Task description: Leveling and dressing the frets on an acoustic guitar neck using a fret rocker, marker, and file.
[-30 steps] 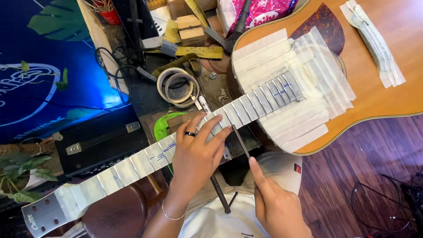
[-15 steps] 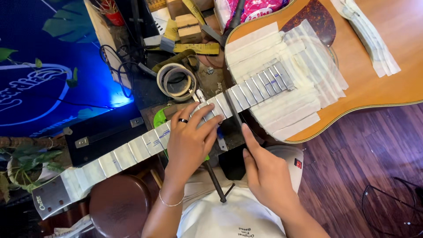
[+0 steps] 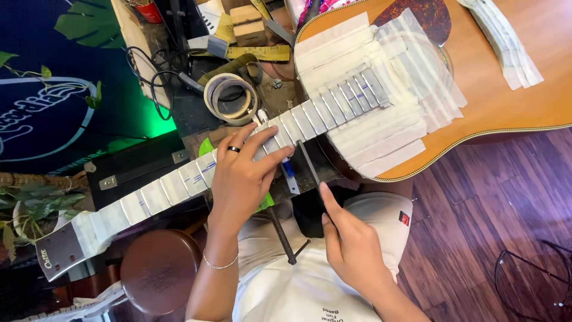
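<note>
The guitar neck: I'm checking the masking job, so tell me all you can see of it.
The guitar neck lies slanting from the dark headstock at lower left up to the orange body at upper right. Pale masking tape covers the fretboard between bare metal frets, some strips with blue marks. The left hand rests flat on it; the right hand holds a thin metal file against its near edge.

The left hand [image 3: 241, 179] lies on the guitar neck [image 3: 179, 185], tape roll [image 3: 231, 98] behind it, right hand [image 3: 351, 247] nearer.

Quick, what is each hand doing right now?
Left hand: open, fingers spread flat on the taped guitar neck.
Right hand: closed around a thin metal file.
</note>
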